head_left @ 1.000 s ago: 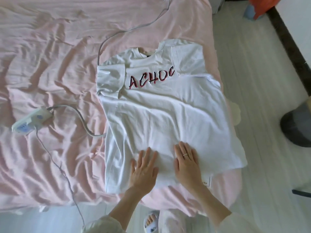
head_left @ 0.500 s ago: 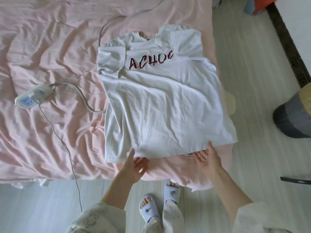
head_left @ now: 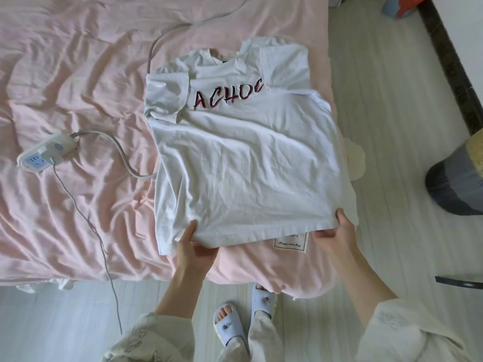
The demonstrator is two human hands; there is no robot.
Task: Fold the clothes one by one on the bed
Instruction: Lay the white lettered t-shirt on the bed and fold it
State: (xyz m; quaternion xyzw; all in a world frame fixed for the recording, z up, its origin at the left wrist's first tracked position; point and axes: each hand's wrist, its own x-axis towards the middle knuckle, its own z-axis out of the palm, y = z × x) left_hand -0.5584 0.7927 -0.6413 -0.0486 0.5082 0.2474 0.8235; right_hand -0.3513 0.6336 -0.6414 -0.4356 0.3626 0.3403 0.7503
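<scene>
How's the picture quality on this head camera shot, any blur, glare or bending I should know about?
Head view: soft daylight, no hard glare; the white T-shirt stays readable, its red lettering sharp. The left hand and right hand at the hem look crisp, no motion smear. Wide-angle bending shows at the edges, where the floor boards curve. The power strip is slightly soft.

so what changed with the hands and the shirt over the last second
Both hands left the shirt front, where they lay flat, and came down to its bottom hem. The left hand now grips the hem near the left corner, and the right hand grips the right corner, thumbs on top. The t-shirt lies spread on the pink sheet as before, sleeves folded in; the power strip has not moved.
</scene>
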